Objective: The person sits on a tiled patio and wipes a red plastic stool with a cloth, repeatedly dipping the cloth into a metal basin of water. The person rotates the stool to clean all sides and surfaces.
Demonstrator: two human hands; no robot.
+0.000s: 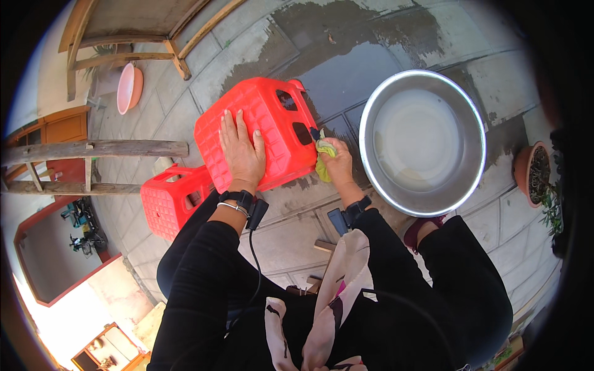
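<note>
A red plastic stool (pixel 278 134) lies tipped in front of me, its grid-patterned seat turned to the left and its slotted side facing up and right. My left hand (pixel 243 155) rests spread on the patterned seat, holding nothing. A crumpled yellow-green cloth (pixel 325 160) with a dark patch is bunched in my right hand (pixel 338 160), beside the stool's right edge near an oval slot. Just right of that hand stands a wide metal basin (pixel 422 201) with cloudy water (pixel 417 139) inside.
A second red stool (pixel 169 204) is left of the first. Further left are a wooden ladder (pixel 116 148), a pink basin (pixel 130 88) and a wooden frame (pixel 125 60). Wet paving (pixel 352 74) spreads beyond the stool. A potted plant (pixel 526 171) stands right of the metal basin.
</note>
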